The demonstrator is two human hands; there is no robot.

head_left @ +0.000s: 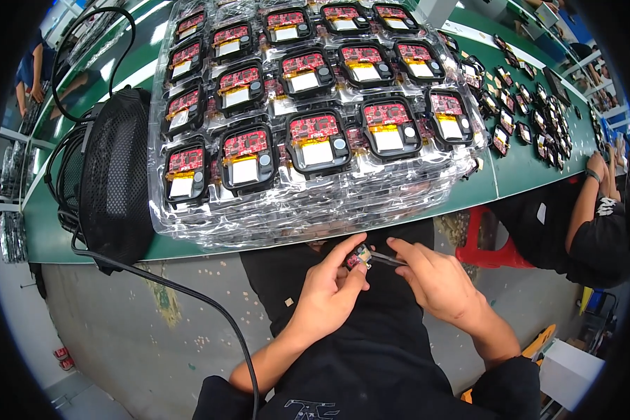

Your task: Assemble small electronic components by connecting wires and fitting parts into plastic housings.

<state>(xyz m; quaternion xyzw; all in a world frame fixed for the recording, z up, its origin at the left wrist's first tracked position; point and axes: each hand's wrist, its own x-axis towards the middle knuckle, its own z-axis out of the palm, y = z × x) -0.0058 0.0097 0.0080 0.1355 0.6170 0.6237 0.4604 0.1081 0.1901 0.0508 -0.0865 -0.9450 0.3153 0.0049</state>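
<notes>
Above my lap, just off the table's front edge, my left hand (327, 292) grips a small black device case (358, 257) with a circuit board in it between thumb and fingers. My right hand (441, 281) is closed on a pair of metal tweezers (386, 258). The tweezers' tips reach to the open side of the case; whether they touch a part there is too small to tell. Beyond my hands, a clear plastic tray (259, 218) tops a tall stack and bears rows of black cases (320, 142) with red boards and white batteries.
A black mesh bag (115, 175) stands left of the stack on the green table (469, 192). A black cable (189, 292) runs from it past my left forearm. More devices (539, 122) lie loose at the right. A co-worker (574, 217) sits near a red stool (479, 241).
</notes>
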